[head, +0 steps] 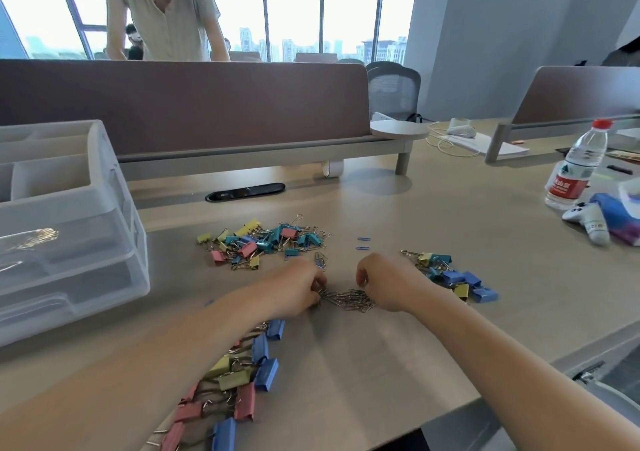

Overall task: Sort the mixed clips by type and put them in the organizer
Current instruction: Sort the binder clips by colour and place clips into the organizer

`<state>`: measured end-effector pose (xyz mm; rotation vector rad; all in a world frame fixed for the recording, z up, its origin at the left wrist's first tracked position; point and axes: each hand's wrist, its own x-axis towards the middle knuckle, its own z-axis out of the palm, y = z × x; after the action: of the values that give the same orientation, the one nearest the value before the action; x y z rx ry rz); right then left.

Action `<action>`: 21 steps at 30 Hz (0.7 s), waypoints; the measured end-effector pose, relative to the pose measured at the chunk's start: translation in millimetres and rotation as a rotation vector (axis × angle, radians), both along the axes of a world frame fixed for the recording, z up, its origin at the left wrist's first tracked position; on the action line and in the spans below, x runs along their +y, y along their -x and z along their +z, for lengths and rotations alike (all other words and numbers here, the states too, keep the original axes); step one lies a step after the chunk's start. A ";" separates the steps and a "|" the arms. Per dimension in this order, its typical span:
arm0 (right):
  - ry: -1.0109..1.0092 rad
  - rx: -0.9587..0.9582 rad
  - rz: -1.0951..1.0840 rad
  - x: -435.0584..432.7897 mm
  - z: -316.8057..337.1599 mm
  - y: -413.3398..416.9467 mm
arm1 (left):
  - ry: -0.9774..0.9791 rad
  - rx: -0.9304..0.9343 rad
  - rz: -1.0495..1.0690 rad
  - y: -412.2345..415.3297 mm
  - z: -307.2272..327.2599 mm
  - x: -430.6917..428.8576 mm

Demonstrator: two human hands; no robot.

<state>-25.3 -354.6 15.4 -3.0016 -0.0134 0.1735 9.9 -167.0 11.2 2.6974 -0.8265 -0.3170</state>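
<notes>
Your left hand (298, 289) pinches the edge of the paperclips (351, 300) heaped on the desk (381, 353), your right hand (386, 284) curls beside them, whether gripping any I cannot tell, likely herding them clear of the binder clips (270, 239) for the organizer (69, 215) at left.

No text is legible. White characters are printed on the red label of the water bottle (575, 170), but they are too blurred to be read.
</notes>
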 end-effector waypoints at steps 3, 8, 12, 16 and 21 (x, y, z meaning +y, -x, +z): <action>-0.019 0.007 -0.004 4.8 -1.7 2.4 | -0.019 -0.022 -0.018 3.8 -0.3 -4.4; -0.128 0.013 0.030 20.1 -0.6 8.2 | -0.010 -0.023 -0.038 8.8 0.3 -3.1; -0.210 0.022 0.050 28.2 -0.3 8.8 | 0.015 -0.014 -0.046 13.1 3.6 1.9; -0.290 0.016 0.068 27.9 3.2 7.1 | 0.049 -0.019 -0.041 13.3 6.1 7.6; -0.328 -0.028 0.032 21.6 5.9 1.3 | 0.042 -0.085 -0.033 9.6 5.6 12.3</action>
<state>-26.6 -333.0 21.2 -2.6775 -0.0843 0.1197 0.3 -154.7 16.8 2.6765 -0.8923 -0.1912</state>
